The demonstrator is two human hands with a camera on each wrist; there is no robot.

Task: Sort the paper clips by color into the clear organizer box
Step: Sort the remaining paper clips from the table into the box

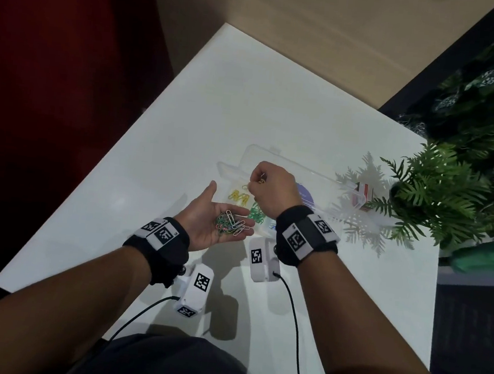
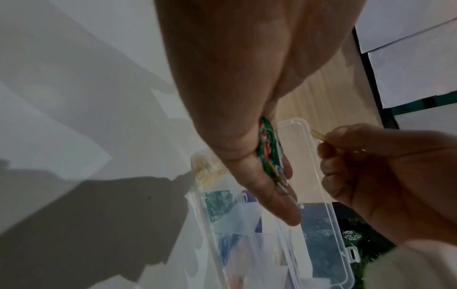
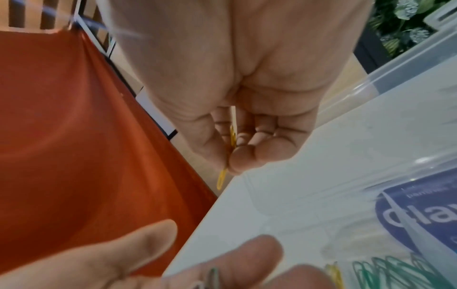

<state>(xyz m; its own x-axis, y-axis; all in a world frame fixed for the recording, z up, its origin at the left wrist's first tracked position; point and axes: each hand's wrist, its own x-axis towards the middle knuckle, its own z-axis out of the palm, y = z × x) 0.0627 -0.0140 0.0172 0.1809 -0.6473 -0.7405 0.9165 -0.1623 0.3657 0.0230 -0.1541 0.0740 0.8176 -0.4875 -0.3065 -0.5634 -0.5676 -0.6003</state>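
My left hand (image 1: 209, 219) lies palm up above the table, fingers relaxed, with a mixed heap of paper clips (image 1: 231, 224) resting in it: green, white, red, yellow. The same heap of clips (image 2: 268, 154) shows edge-on in the left wrist view. My right hand (image 1: 270, 186) hovers over the clear organizer box (image 1: 325, 179) and pinches yellow paper clips (image 3: 228, 154) between thumb and fingertips; a yellow clip tip (image 2: 319, 135) sticks out of it. In the box, yellow clips (image 1: 238, 196) fill one compartment and green clips (image 1: 256, 213) the one beside it.
The box lid (image 2: 309, 156) lies open on the white table (image 1: 185, 120). A fern plant (image 1: 438, 196) stands at the right, with a small red-and-white box (image 1: 364, 193) next to it. Two white tagged devices (image 1: 196, 290) with cables sit near the table's front.
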